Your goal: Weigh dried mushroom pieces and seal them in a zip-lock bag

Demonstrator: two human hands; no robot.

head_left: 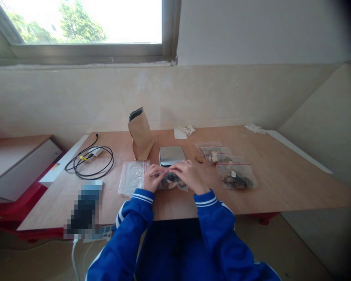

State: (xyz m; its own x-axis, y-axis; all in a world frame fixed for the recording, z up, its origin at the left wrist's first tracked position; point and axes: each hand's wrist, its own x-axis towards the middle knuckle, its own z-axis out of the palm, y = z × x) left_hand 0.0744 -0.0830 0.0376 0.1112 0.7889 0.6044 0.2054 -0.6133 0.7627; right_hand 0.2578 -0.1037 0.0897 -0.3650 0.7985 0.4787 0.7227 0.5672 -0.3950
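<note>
Close to the table's front edge lies a clear zip bag (173,182) with dark and brownish pieces inside. My left hand (153,176) pinches its upper edge from the left. Gripping the same edge from the right is my right hand (187,173), its fingertips close to those of the left. Just beyond the hands sits a flat scale (172,154) with a silvery top, its front edge partly covered by my fingers. Left of the filled bag, some flat clear bags (131,177) lie beside my left hand.
A brown paper bag (142,136) stands behind the clear bags. On the right are several filled zip bags (236,175) and a small brown piece (199,159). A coiled black cable (89,162) and a pixelated dark object (84,208) lie left. White scraps (184,132) rest at the back.
</note>
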